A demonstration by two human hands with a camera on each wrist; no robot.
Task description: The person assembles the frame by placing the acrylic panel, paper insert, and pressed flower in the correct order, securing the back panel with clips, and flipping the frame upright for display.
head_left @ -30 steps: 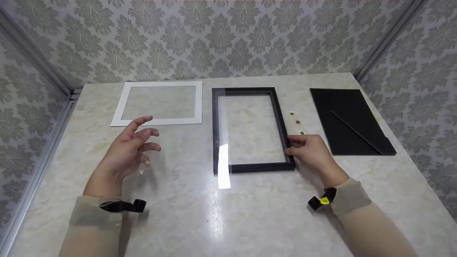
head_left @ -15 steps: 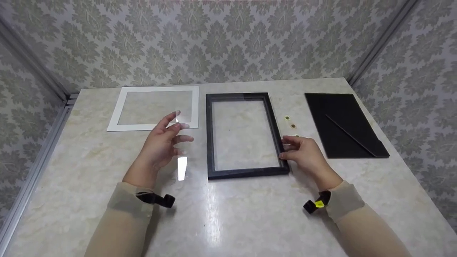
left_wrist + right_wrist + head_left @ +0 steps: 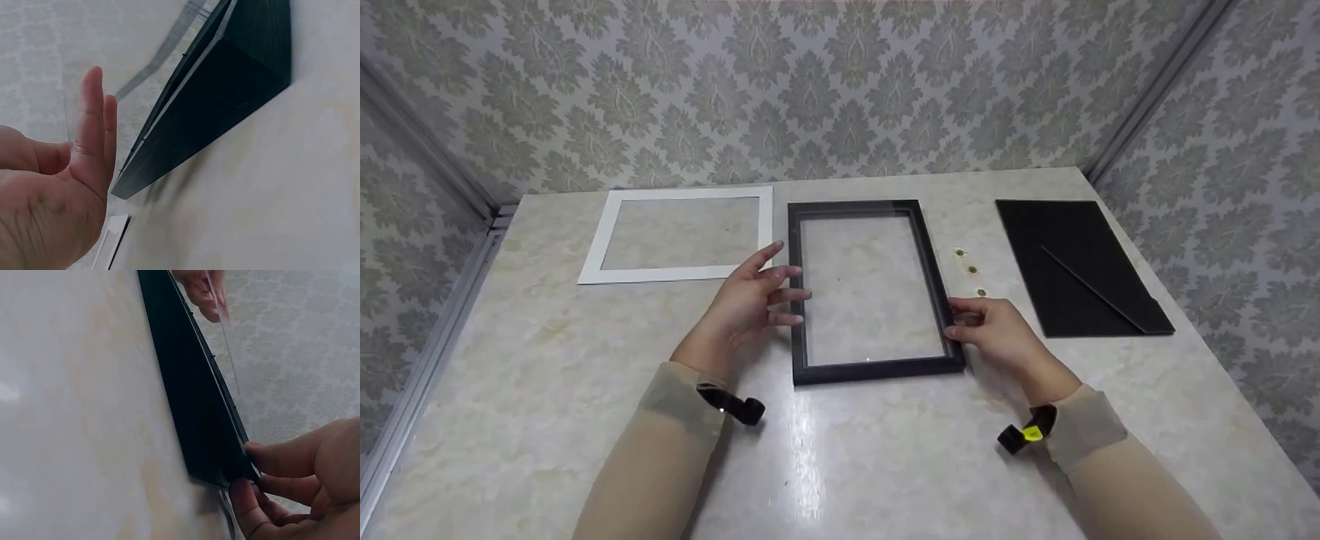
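Note:
A black picture frame [image 3: 879, 367] lies on the table in the middle of the head view. My right hand [image 3: 999, 328] pinches its right side near the front corner, with thumb and fingers on the edge. Over the frame, my left hand [image 3: 744, 300] holds a clear sheet by its left part, thumb against fingers. In the right wrist view the clear sheet [image 3: 226, 337] appears as a thin, tilted, shiny edge above the frame, running down toward the right thumb. Whether its lower edge touches the frame, I cannot tell.
A white mat border [image 3: 595, 240] lies behind my left hand at the back left. Several small flower-like pieces [image 3: 972, 270] lie right of the frame. Farther right is a black backing board [image 3: 1065, 262] with a slanted strut. Patterned walls enclose the table [image 3: 885, 465].
My left hand has moved right with the clear sheet, from near the white mat border to the frame's left side. The right hand stays at the frame's right side.

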